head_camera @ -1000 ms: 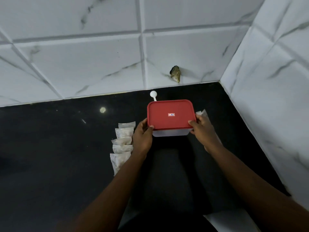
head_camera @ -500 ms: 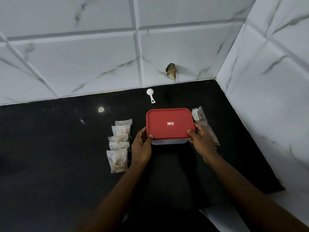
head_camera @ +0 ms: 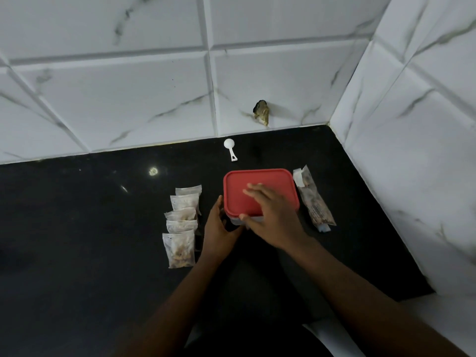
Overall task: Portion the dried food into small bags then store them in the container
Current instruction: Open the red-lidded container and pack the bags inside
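— Five small bags [head_camera: 180, 229] lie in an overlapping row on the black counter [head_camera: 77, 240], each with pale dried food inside. Do you see them, left of the container [head_camera: 238, 220]?

— Yes, just beside it, with the left hand [head_camera: 219, 228] between the row and the box. Where does the container stand?

— On the counter, in front of the person, with its red lid [head_camera: 257, 181] on top. The clear body shows only as a thin strip under the lid's near edge.

— And the hands?

— The left hand holds the container at its near left corner, thumb up along the side wall, fingers curled in against the front. The right hand [head_camera: 273, 215] lies flat over the lid, fingers stretched out and spread across the red top, thumb down at the front rim. The fingertips are blurred, so I cannot tell how hard it presses.

— What is on the other side?

— A large bag [head_camera: 313, 202] of darker dried food, long and narrow, lying just right of the container, its top end folded over white.

— Anything behind?

— A white scoop [head_camera: 230, 148] lies on the counter beyond the lid, near the white marbled wall [head_camera: 128, 99], bowl toward the wall, handle toward the container.
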{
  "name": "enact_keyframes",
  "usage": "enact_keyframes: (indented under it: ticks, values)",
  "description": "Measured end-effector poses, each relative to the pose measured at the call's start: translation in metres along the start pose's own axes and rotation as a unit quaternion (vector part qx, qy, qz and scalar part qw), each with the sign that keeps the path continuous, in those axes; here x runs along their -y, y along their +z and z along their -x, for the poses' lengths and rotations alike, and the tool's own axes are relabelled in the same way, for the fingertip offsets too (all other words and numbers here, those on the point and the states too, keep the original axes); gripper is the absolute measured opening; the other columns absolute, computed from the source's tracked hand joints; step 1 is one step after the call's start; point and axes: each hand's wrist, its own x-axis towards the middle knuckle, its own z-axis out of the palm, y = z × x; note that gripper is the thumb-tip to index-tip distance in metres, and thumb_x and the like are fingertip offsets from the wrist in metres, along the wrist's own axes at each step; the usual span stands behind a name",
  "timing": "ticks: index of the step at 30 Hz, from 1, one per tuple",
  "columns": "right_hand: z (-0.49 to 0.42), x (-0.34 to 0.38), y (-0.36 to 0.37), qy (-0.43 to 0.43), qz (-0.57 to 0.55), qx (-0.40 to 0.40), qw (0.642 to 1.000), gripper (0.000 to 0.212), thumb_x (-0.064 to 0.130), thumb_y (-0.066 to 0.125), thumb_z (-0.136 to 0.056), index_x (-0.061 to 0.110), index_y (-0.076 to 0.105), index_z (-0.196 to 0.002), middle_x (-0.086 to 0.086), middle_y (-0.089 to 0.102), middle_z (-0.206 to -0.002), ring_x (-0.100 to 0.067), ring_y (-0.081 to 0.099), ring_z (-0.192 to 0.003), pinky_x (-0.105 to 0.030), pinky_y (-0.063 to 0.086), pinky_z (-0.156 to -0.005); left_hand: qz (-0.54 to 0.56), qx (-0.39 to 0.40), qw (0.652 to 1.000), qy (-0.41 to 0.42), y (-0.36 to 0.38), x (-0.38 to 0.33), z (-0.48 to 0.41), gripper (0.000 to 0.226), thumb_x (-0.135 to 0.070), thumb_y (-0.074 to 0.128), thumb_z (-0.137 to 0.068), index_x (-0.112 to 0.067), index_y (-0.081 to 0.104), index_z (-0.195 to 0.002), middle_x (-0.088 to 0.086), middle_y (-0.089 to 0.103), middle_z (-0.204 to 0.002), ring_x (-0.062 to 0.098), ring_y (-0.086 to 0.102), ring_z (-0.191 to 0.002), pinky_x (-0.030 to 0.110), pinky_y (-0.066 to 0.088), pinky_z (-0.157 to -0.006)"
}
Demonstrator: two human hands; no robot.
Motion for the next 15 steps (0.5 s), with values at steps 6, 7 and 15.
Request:
enact_keyframes:
  ticks: [6, 7, 15]
  values:
    - [-0.016, 0.018, 0.024, 0.001, 0.061, 0.036, 0.998, 0.075, 0.051, 0.074, -0.085, 0.020, 0.049, -0.148, 0.000, 0.045, -0.157, -0.020, 0.035, -0.148, -0.047, 0.022, -0.124, -0.039, -0.023, 0.999, 0.018, -0.001, 0.009, 0.001, 0.063, 0.004, 0.068, -0.093, -0.012, 0.048, -0.150, -0.004, 0.066, -0.131, -0.009, 0.062, -0.117, 0.012, 0.051, -0.096]
    - [-0.017, 0.018, 0.025, 0.004, 0.073, 0.030, 0.997, 0.073, 0.050, 0.075, -0.084, 0.019, 0.051, -0.146, -0.001, 0.047, -0.155, -0.022, 0.038, -0.146, -0.047, 0.024, -0.123, -0.038, -0.026, 0.999, 0.018, -0.002, 0.009, 0.001, 0.061, 0.003, 0.068, -0.094, -0.011, 0.049, -0.150, -0.006, 0.067, -0.130, -0.008, 0.063, -0.117, 0.015, 0.051, -0.099]
    - [-0.021, 0.023, 0.015, -0.011, 0.095, 0.066, 0.993, 0.060, 0.042, 0.073, -0.088, 0.014, 0.060, -0.140, -0.005, 0.053, -0.151, -0.026, 0.042, -0.145, -0.046, 0.034, -0.117, -0.017, -0.009, 1.000, 0.001, -0.003, 0.009, 0.004, 0.061, 0.007, 0.067, -0.093, -0.010, 0.049, -0.149, -0.001, 0.069, -0.130, 0.001, 0.067, -0.117, 0.015, 0.052, -0.095]
